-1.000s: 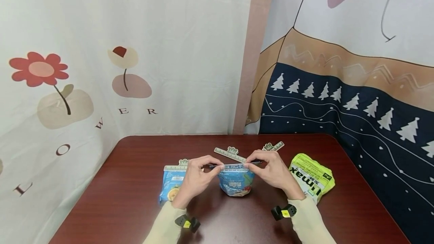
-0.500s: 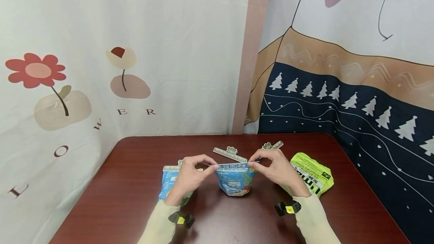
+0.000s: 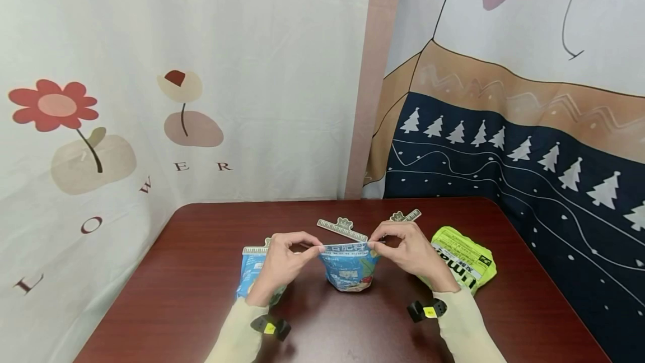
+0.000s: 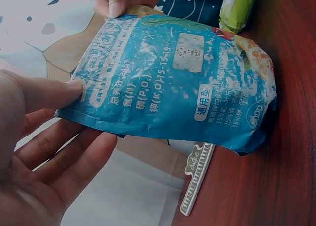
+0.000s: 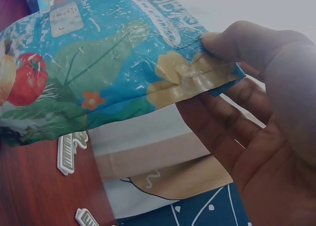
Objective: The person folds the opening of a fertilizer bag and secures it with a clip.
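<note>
A blue fertilizer bag stands upright on the table in the middle of the head view, its top edge stretched between both hands. My left hand pinches the top left corner between thumb and forefinger. The other corner is pinched by my right hand. In the left wrist view the fertilizer bag shows white print and a barcode label, with the remaining left fingers behind it. Vegetable pictures and a yellow flower cover the side of the fertilizer bag seen in the right wrist view.
Behind the bag lie two ruler-marked clips, one near the middle and one farther right. Another blue bag, topped by a similar clip, lies left, partly behind my left hand. A green bag lies right on the brown table.
Both hands have moved slightly apart, still pinching the fertilizer bag's top, which now shows wider and flatter. Over the last half second they hold almost still.
</note>
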The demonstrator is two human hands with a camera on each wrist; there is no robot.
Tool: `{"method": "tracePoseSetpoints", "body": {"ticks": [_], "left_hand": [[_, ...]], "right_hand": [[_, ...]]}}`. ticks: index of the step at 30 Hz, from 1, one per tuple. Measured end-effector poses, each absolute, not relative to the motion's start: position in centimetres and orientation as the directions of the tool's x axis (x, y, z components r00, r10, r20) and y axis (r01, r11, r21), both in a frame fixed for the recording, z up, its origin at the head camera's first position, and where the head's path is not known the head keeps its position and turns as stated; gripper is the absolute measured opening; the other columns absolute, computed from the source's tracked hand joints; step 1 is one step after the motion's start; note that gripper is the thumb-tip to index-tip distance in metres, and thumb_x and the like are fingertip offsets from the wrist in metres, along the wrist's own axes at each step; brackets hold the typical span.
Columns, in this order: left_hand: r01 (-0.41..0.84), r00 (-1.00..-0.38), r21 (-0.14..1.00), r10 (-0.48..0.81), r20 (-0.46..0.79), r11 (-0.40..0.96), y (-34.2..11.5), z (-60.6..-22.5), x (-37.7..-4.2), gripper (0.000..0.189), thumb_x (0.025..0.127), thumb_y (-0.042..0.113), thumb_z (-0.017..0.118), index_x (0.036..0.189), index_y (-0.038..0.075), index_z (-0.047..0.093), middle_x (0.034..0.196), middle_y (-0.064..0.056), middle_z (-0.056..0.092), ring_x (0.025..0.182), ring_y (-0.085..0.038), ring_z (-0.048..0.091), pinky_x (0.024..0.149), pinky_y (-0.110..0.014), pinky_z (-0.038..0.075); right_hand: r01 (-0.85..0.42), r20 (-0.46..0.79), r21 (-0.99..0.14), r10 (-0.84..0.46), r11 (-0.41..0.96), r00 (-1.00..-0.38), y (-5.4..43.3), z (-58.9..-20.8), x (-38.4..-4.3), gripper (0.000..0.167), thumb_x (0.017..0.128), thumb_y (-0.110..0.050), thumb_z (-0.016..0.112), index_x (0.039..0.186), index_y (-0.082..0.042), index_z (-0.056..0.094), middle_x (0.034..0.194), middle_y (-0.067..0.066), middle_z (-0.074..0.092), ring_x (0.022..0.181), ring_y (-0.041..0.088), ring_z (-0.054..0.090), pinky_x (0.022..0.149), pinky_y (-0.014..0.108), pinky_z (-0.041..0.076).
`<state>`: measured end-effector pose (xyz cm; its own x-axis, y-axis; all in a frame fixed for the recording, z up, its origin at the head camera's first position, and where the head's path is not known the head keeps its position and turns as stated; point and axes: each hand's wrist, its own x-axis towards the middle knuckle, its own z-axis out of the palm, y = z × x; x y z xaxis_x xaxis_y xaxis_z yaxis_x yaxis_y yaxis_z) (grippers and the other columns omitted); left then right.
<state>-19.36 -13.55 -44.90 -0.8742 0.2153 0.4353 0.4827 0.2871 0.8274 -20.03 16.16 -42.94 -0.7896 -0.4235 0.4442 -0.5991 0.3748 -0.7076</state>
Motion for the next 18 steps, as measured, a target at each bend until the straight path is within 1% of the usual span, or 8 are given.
{"method": "tracePoseSetpoints", "body": {"ticks": [2,6,9,13,16,18], "left_hand": [[0.486,-0.872,0.825,0.218,0.438,0.289,-13.6,-45.0,-19.4,0.004,0.087,0.018,0.083,0.088,0.017,0.08,0.08,-0.002,0.078,0.062,-0.014,0.066,0.056,-0.024,0.052],[0.468,-0.881,0.835,0.229,0.415,0.289,-13.7,-45.1,-19.6,0.004,0.088,0.021,0.083,0.088,0.019,0.08,0.081,-0.001,0.077,0.064,-0.013,0.066,0.057,-0.024,0.052],[0.447,-0.889,0.853,0.243,0.389,0.27,-13.9,-45.1,-19.7,0.006,0.088,0.021,0.083,0.09,0.018,0.079,0.083,-0.003,0.077,0.067,-0.016,0.068,0.059,-0.025,0.054],[0.389,-0.91,0.888,0.252,0.329,0.247,-14.3,-45.2,-19.7,0.008,0.088,0.021,0.083,0.093,0.016,0.079,0.087,-0.006,0.078,0.075,-0.024,0.072,0.066,-0.026,0.056],[0.317,-0.936,0.916,0.237,0.26,0.245,-14.7,-45.2,-19.7,0.008,0.087,0.022,0.083,0.092,0.018,0.079,0.09,-0.005,0.078,0.082,-0.028,0.073,0.071,-0.025,0.056],[0.284,-0.946,0.926,0.229,0.229,0.247,-14.9,-45.2,-19.7,0.008,0.087,0.023,0.084,0.092,0.019,0.079,0.09,-0.004,0.078,0.083,-0.027,0.072,0.071,-0.025,0.055]], "right_hand": [[-0.592,0.433,-0.71,-0.426,0.382,-0.794,16.2,-42.9,-20.0,0.009,0.094,-0.019,0.076,0.092,-0.028,0.078,0.091,-0.01,0.074,0.085,0.008,0.064,0.075,0.029,0.055],[-0.559,0.394,-0.716,-0.42,0.418,-0.818,16.3,-42.6,-19.9,0.008,0.094,-0.023,0.077,0.093,-0.031,0.077,0.092,-0.014,0.074,0.087,0.007,0.065,0.077,0.028,0.055],[-0.522,0.356,-0.726,-0.405,0.448,-0.842,16.5,-42.4,-19.9,0.006,0.092,-0.028,0.078,0.095,-0.034,0.077,0.094,-0.017,0.074,0.09,0.007,0.065,0.079,0.031,0.056],[-0.491,0.33,-0.739,-0.388,0.461,-0.861,16.9,-42.4,-19.9,0.007,0.091,-0.034,0.079,0.097,-0.035,0.077,0.095,-0.017,0.074,0.092,0.008,0.066,0.082,0.034,0.057],[-0.486,0.333,-0.741,-0.374,0.464,-0.865,17.5,-42.4,-19.9,0.007,0.09,-0.032,0.08,0.096,-0.035,0.077,0.093,-0.016,0.075,0.091,0.008,0.066,0.085,0.033,0.056],[-0.489,0.34,-0.737,-0.369,0.467,-0.865,17.9,-42.4,-20.0,0.008,0.09,-0.029,0.081,0.095,-0.035,0.077,0.093,-0.017,0.075,0.091,0.008,0.066,0.085,0.033,0.055]]}}
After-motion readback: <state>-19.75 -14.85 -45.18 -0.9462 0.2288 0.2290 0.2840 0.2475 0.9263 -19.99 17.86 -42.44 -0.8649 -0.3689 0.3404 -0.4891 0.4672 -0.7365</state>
